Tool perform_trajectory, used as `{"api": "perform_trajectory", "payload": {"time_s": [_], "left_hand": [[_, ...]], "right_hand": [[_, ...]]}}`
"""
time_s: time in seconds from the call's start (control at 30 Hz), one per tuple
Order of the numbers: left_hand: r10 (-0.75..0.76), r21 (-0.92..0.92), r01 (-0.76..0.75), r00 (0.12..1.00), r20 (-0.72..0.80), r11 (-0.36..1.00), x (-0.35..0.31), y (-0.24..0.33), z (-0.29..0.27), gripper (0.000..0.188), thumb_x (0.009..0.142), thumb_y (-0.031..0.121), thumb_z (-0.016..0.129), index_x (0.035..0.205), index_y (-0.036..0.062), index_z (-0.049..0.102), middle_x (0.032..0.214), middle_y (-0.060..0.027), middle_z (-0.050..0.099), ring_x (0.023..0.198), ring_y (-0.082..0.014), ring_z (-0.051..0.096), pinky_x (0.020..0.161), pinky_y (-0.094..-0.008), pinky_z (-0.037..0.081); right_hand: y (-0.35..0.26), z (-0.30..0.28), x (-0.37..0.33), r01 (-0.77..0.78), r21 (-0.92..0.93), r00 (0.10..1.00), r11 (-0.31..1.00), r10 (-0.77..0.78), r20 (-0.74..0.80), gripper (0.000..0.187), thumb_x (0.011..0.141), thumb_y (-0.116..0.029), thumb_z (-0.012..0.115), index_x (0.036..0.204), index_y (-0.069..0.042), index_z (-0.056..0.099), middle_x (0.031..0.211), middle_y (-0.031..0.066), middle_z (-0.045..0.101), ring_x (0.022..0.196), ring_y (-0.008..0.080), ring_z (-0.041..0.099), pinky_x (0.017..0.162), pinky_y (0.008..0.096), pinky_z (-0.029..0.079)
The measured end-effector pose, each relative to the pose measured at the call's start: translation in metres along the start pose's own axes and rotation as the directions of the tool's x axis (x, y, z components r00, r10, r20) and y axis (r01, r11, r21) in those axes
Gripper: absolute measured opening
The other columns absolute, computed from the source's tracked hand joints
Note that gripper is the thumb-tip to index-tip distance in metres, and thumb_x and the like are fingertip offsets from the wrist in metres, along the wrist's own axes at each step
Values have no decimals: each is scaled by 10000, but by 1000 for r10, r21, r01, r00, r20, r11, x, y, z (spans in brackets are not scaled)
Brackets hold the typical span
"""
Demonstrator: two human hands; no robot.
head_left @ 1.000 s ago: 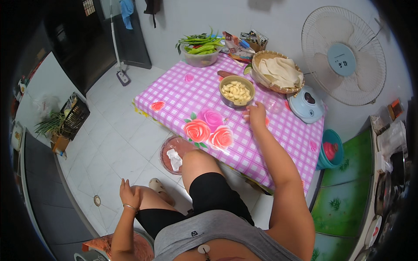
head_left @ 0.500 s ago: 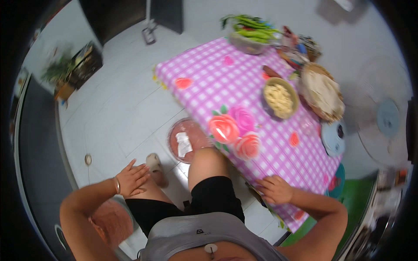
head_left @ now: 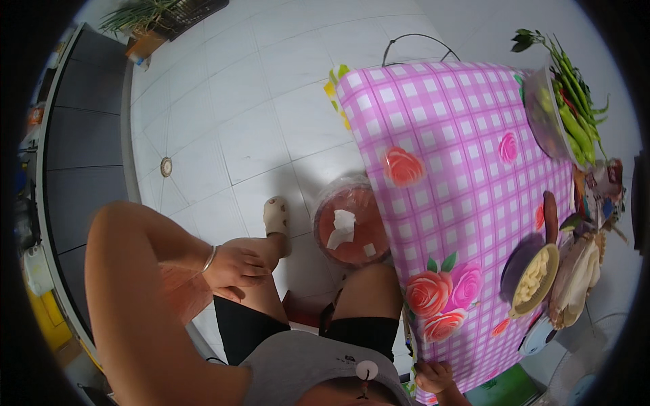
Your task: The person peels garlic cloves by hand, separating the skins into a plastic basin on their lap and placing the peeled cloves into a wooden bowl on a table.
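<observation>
My left hand [head_left: 238,271] lies flat on my left thigh near the knee, holding nothing, with a bangle at the wrist. My right hand [head_left: 435,376] is at the near left edge of the table, its fingers bent over that edge. A pink checked tablecloth [head_left: 467,213] with printed roses covers the table. Farther along it stands a yellowish bowl [head_left: 520,308] of pale pieces [head_left: 533,277], too small to name surely. Close to the bowl lies a long brown object [head_left: 550,216]. Neither hand touches these.
Beside my right knee stands a pinkish round bin [head_left: 332,199] with a clear liner and white paper [head_left: 342,229]. A clear bowl of green peppers [head_left: 542,111] sits at the table's far right, a basket with pale cloth [head_left: 575,281] at the right. Grey cabinets [head_left: 84,142] line the left.
My view has turned left, so the table appears farther right and the floor takes more of the picture. My left hand stays on the thigh, my right hand at the table edge.
</observation>
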State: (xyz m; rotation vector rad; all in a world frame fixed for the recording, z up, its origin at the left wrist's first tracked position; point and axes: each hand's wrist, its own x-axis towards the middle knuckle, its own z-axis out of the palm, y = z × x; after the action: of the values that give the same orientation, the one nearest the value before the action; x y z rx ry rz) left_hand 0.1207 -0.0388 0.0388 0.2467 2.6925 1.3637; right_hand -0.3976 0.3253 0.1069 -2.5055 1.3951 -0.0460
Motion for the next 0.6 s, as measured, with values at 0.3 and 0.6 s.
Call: {"api": "perform_trajectory", "payload": {"time_s": [0.3, 0.6], "left_hand": [[133, -111, -131, 991, 15, 985, -4, 1, 7, 609, 747, 403, 617, 1154, -39, 522, 1155, -232, 514, 1062, -382, 514, 884, -480, 421], [-160, 45, 155, 977, 138, 987, 8, 50, 36, 561, 737, 468, 578, 1114, 54, 562, 1155, -180, 531, 1125, -398, 470, 925, -605, 334]], "right_hand": [[3, 5, -1, 35, -75, 999, 997, -36, -16, 73, 681, -261, 584, 743, -240, 615, 1068, -106, 572, 930, 119, 487, 724, 310, 373], [-15, -9, 4, -127, 17, 980, 992, 123, 154, 113, 708, -214, 617, 819, -194, 622, 1192, -77, 514, 971, 186, 475, 778, 382, 402]]}}
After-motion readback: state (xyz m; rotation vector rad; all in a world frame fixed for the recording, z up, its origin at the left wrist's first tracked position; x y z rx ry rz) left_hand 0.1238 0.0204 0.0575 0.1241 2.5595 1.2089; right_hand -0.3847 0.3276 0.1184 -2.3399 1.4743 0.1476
